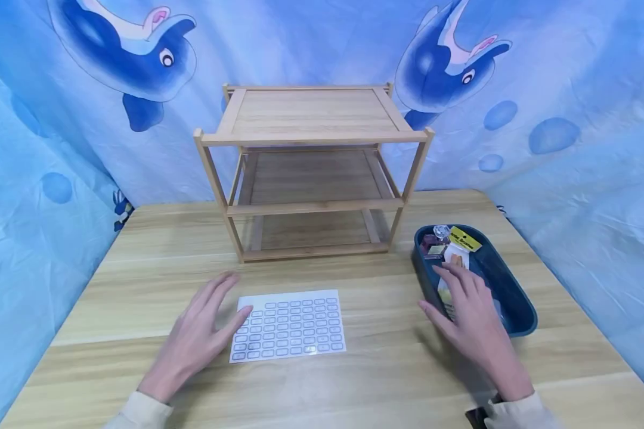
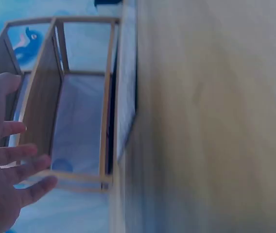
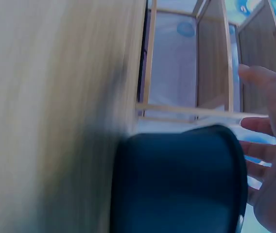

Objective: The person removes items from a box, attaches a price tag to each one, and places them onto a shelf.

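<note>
My left hand (image 1: 198,333) hovers beside the left edge of a white sheet (image 1: 288,326) printed with rows of small rounded boxes, its thumb overlapping that edge in the head view. The fingers are spread and hold nothing. Over the near left side of a dark blue-green basin (image 1: 507,286) is my right hand (image 1: 469,316), fingers apart and only slightly bent, gripping nothing. Inside the basin lie a package with a yellow "Artist Brushes" label (image 1: 464,239) and a small dark purplish bottle with a clear faceted cap (image 1: 441,232). My right hand hides part of the contents.
A three-tier wooden shelf (image 1: 316,207) stands at the back middle of the wooden table (image 1: 386,369). Behind and at both sides hangs a blue curtain (image 1: 311,42) with dolphin pictures. A black band (image 1: 479,417) shows at the right sleeve.
</note>
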Tool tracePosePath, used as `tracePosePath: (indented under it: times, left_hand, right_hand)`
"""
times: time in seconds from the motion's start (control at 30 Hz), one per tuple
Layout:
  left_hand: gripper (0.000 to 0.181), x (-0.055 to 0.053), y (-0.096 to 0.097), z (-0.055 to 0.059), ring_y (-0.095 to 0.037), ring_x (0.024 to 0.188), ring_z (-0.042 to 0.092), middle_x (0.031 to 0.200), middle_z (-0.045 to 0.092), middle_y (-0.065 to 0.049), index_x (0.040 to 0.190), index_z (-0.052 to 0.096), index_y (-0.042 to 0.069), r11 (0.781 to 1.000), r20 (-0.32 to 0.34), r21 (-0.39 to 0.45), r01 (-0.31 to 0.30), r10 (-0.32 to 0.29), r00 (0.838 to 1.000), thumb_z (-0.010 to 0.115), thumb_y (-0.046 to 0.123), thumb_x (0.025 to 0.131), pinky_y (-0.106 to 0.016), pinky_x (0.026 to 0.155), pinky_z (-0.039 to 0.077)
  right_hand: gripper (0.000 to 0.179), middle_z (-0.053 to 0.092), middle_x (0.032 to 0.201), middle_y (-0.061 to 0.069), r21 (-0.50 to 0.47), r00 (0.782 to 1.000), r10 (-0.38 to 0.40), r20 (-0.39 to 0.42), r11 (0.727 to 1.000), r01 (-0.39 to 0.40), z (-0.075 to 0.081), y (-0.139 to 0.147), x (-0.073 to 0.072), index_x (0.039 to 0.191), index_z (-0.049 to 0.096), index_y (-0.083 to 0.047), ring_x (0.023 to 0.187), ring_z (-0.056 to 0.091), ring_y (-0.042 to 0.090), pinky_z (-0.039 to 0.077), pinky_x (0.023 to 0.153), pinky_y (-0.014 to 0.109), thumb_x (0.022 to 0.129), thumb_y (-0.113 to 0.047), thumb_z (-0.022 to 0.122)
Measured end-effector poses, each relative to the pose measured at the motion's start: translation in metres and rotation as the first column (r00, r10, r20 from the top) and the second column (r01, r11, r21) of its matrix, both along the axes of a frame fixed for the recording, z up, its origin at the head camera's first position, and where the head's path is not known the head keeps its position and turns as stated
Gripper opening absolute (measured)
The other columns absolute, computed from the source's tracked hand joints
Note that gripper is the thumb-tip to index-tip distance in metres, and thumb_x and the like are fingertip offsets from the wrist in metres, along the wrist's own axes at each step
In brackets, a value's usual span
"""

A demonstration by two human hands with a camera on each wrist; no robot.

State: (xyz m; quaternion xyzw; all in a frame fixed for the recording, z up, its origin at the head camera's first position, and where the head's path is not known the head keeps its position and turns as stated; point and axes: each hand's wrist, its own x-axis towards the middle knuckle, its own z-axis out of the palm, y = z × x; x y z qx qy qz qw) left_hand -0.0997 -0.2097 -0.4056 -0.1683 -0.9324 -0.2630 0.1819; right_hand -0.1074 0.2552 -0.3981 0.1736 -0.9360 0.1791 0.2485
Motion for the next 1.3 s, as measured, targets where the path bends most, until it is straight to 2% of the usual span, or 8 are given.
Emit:
tracePosePath:
  times: [0.17, 0.4, 0.5, 0.63, 0.73, 0.97, 1.17, 1.3]
  left_hand:
    - [0.043, -0.011, 0.026, 0.006, -0.033, 0.115, 0.064, 0.132, 0.065, -0.013, 0.136, 0.062, 0.003, 0.976, 0.003, 0.203, 0.077, -0.079, 0.997, 0.073, 0.021, 0.098, -0.055, 0.093, 0.053]
    - [0.03, -0.028, 0.068, 0.014, -0.025, 0.103, 0.068, 0.119, 0.07, -0.008, 0.124, 0.068, 0.003, 0.917, -0.015, 0.343, 0.202, -0.209, 0.978, 0.074, 0.013, 0.096, -0.042, 0.087, 0.058]
    - [0.028, -0.035, 0.089, 0.018, -0.023, 0.102, 0.069, 0.117, 0.071, -0.007, 0.123, 0.068, 0.003, 0.876, -0.015, 0.398, 0.272, -0.29, 0.957, 0.073, 0.011, 0.097, -0.04, 0.088, 0.058]
    - [0.027, -0.044, 0.119, 0.025, -0.019, 0.103, 0.067, 0.119, 0.07, -0.005, 0.125, 0.067, 0.005, 0.83, 0.039, 0.455, 0.323, -0.381, 0.924, 0.07, 0.017, 0.1, -0.04, 0.09, 0.057]
    - [0.026, -0.051, 0.141, 0.029, -0.016, 0.103, 0.067, 0.117, 0.07, -0.005, 0.124, 0.068, 0.007, 0.802, 0.063, 0.489, 0.342, -0.424, 0.904, 0.069, 0.019, 0.101, -0.038, 0.091, 0.057]
    - [0.026, -0.064, 0.181, 0.032, -0.017, 0.105, 0.066, 0.117, 0.069, -0.008, 0.125, 0.067, 0.004, 0.713, 0.066, 0.576, 0.399, -0.527, 0.847, 0.068, 0.016, 0.102, -0.034, 0.093, 0.056]
    - [0.027, -0.073, 0.211, 0.033, -0.018, 0.107, 0.066, 0.117, 0.069, -0.005, 0.125, 0.067, 0.005, 0.675, 0.112, 0.624, 0.394, -0.577, 0.809, 0.069, 0.018, 0.102, -0.032, 0.092, 0.055]
    - [0.028, -0.079, 0.228, 0.034, -0.016, 0.106, 0.066, 0.117, 0.07, -0.005, 0.126, 0.067, 0.005, 0.668, 0.144, 0.644, 0.373, -0.585, 0.798, 0.069, 0.019, 0.102, -0.028, 0.092, 0.055]
  right_hand:
    - [0.052, 0.061, 0.121, 0.025, -0.116, 0.997, -0.06, -0.056, 0.992, 0.053, 0.001, 0.012, -0.006, 0.126, 0.061, 0.004, 0.106, 0.054, 0.042, 0.046, 0.084, 0.059, 0.083, -0.015, 0.085]
    - [0.042, 0.059, 0.12, 0.025, -0.198, 0.981, -0.178, 0.07, 0.962, 0.189, 0.002, 0.03, -0.007, 0.126, 0.061, 0.006, 0.109, 0.052, 0.042, 0.045, 0.087, 0.064, 0.096, -0.019, 0.075]
    - [0.039, 0.061, 0.116, 0.025, -0.211, 0.977, -0.199, 0.074, 0.955, 0.21, 0.002, 0.035, -0.007, 0.123, 0.062, 0.006, 0.11, 0.054, 0.044, 0.044, 0.089, 0.064, 0.097, -0.021, 0.073]
    - [0.037, 0.062, 0.115, 0.025, -0.21, 0.972, -0.224, 0.069, 0.95, 0.234, 0.002, 0.039, -0.007, 0.121, 0.063, 0.006, 0.109, 0.055, 0.045, 0.044, 0.088, 0.064, 0.097, -0.021, 0.072]
    - [0.037, 0.061, 0.118, 0.026, -0.209, 0.966, -0.242, 0.09, 0.944, 0.256, 0.003, 0.041, -0.004, 0.123, 0.063, 0.005, 0.111, 0.055, 0.045, 0.044, 0.09, 0.066, 0.098, -0.021, 0.072]
    - [0.039, 0.06, 0.122, 0.03, -0.22, 0.957, -0.273, 0.095, 0.932, 0.288, 0.002, 0.052, 0.003, 0.125, 0.061, 0.008, 0.113, 0.054, 0.048, 0.044, 0.092, 0.068, 0.1, -0.02, 0.07]
    - [0.034, 0.062, 0.115, 0.032, -0.299, 0.958, -0.286, 0.015, 0.913, 0.277, -0.003, 0.068, 0.01, 0.123, 0.061, 0.012, 0.106, 0.056, 0.048, 0.043, 0.088, 0.063, 0.099, -0.01, 0.068]
    - [0.033, 0.061, 0.115, 0.031, -0.316, 0.938, -0.346, 0.04, 0.886, 0.34, -0.005, 0.077, 0.016, 0.125, 0.061, 0.012, 0.102, 0.057, 0.047, 0.043, 0.083, 0.058, 0.1, -0.009, 0.066]
